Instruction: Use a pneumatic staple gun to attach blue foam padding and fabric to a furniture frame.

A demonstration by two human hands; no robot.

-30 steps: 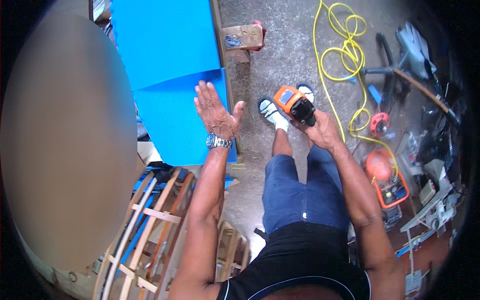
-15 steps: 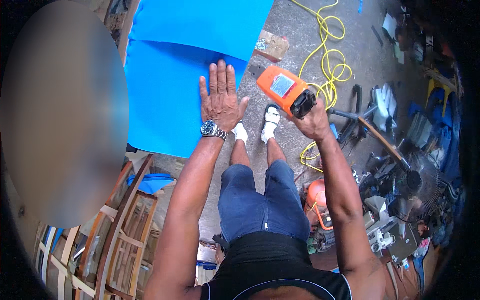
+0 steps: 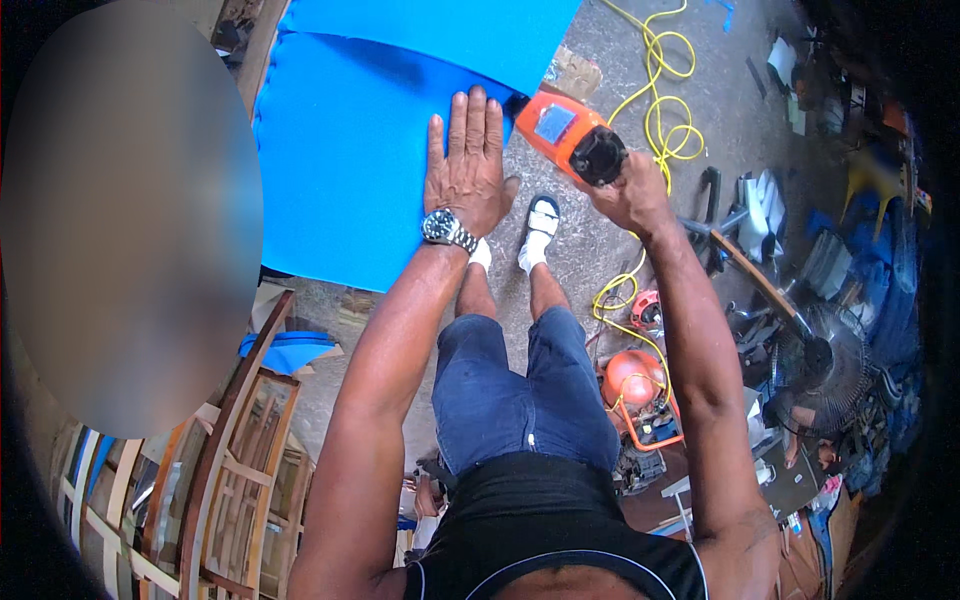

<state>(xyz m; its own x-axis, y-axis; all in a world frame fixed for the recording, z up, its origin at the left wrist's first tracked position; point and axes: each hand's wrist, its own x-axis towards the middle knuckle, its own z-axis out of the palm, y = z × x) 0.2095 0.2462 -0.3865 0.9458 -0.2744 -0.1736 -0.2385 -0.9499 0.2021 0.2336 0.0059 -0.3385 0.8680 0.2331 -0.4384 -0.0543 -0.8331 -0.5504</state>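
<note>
Blue foam-like sheet material (image 3: 340,170) covers a broad flat piece ahead of me, with an upper layer (image 3: 430,25) whose loose edge lifts a little over the lower one. My left hand (image 3: 468,170) lies flat on the lower layer near its right edge, fingers together and stretched out, a metal watch (image 3: 441,228) on the wrist. My right hand (image 3: 630,195) is wrapped round the grip of an orange staple gun (image 3: 555,125) with a black round cap. Its dark nose meets the right edge of the blue material by my left fingertips; whether it touches is unclear.
A yellow hose (image 3: 655,110) loops over the concrete floor. An orange tank (image 3: 633,378) stands below my right forearm. A fan (image 3: 825,370) and mixed clutter fill the right side. Wooden frames (image 3: 235,470) lean at lower left. A blurred oval hides the far left.
The staple gun has moved up, its nose now at the blue material's edge instead of off to the side. My left hand has shifted up and right along the sheet.
</note>
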